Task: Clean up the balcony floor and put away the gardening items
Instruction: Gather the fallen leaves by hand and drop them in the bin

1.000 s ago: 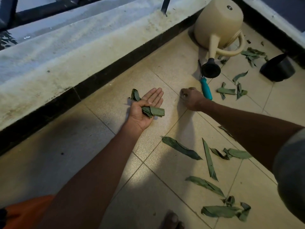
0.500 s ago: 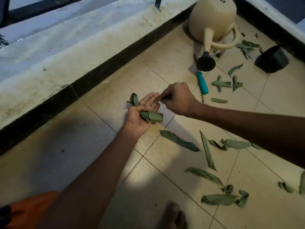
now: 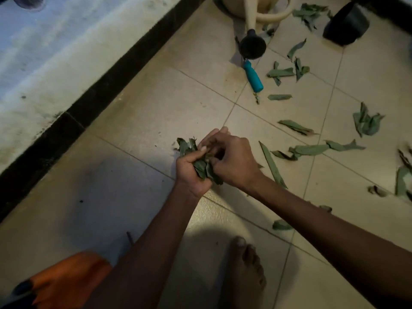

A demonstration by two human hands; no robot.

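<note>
Leaves point(image 3: 201, 167) green, crumpled, bunched; left hand point(image 3: 191, 172) fingers clamped round them, right hand point(image 3: 234, 159) fingers pinching in.

Floor tiles point(image 3: 156, 103): beige, grey grout grid. Leaves point(image 3: 312, 149): dull green. Watering can point(image 3: 263, 10): cream, black rose point(image 3: 253, 47). Tool handle point(image 3: 253, 75): teal. Pot point(image 3: 346, 26): black. Skirting point(image 3: 93, 85): black. Garment point(image 3: 66, 277): orange.

Left hand point(image 3: 191, 170) cupped, right hand point(image 3: 234, 159) fingers curled against it.
</note>
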